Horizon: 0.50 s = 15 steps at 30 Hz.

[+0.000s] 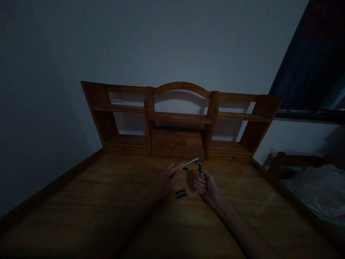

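In the dim head view, my left hand [169, 175] is closed on a thin pale stick [191, 162], which slants up to the right. My right hand [207, 185] wraps round a slim dark and silver handled tool [201, 170] that points upward. The tool's small dark head is close to the stick's far tip; I cannot tell whether they touch. On the table between my forearms lie several short dark cylinders [180, 194], side by side. A small dark bar [184, 168] rests on the wood just past my left fingers.
A wooden table [81, 201] spreads under both arms, with raised edges left and right. Along its back stands a wooden shelf unit [180, 117] against the pale wall [161, 39]. A dark curtained window [309, 64] and a pale bundle [318, 190] are at the right.
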Available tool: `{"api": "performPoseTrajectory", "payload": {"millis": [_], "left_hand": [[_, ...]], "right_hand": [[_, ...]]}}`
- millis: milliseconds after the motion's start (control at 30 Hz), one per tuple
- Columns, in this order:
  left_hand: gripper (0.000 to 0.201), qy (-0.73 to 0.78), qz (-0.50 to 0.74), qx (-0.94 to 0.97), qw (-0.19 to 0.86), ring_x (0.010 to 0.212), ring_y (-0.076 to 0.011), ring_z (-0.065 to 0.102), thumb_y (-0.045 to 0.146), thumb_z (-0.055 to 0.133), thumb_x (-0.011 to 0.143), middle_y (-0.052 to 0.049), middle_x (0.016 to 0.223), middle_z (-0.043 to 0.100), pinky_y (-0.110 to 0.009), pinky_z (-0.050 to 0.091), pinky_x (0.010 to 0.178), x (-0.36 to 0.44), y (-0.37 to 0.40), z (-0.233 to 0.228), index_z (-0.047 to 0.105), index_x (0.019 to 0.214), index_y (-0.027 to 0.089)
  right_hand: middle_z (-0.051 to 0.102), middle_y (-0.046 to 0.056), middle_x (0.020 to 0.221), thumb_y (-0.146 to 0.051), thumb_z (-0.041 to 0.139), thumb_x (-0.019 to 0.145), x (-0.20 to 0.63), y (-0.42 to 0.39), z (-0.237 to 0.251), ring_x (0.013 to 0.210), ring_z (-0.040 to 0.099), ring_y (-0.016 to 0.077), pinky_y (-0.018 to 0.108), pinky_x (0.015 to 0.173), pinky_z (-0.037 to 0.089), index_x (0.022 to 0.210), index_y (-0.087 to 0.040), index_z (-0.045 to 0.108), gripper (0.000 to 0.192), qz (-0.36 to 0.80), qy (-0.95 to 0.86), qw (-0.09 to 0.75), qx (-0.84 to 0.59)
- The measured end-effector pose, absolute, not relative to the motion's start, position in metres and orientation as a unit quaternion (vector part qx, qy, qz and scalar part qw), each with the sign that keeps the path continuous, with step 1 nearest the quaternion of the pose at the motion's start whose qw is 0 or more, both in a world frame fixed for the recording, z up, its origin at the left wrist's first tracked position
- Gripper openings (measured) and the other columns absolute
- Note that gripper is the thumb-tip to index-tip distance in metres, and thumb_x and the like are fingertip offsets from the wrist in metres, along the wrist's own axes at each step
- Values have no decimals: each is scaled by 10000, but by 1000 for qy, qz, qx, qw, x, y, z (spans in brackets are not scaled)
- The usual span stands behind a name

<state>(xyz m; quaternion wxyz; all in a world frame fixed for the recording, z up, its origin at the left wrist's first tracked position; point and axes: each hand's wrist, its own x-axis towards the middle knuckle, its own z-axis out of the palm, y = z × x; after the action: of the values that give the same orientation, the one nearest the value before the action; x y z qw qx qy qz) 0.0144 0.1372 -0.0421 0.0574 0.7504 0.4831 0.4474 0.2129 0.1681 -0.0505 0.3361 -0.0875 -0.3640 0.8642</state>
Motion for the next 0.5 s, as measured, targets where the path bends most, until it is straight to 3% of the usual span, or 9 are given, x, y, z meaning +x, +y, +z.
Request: {"api": "performPoseTrajectory", "payload": {"millis": [500], "left_hand": [[407,484,434,758,62,783,-162,572,379,327,965,-40,877,617,-292,472,726,14,136,-42,477,1329,278]], "right_hand": [[173,-95,351,-458,401,823,210,167,-53,295,120,59,193,316,181,447,-215,298,460,859,-389,317,-100]]}}
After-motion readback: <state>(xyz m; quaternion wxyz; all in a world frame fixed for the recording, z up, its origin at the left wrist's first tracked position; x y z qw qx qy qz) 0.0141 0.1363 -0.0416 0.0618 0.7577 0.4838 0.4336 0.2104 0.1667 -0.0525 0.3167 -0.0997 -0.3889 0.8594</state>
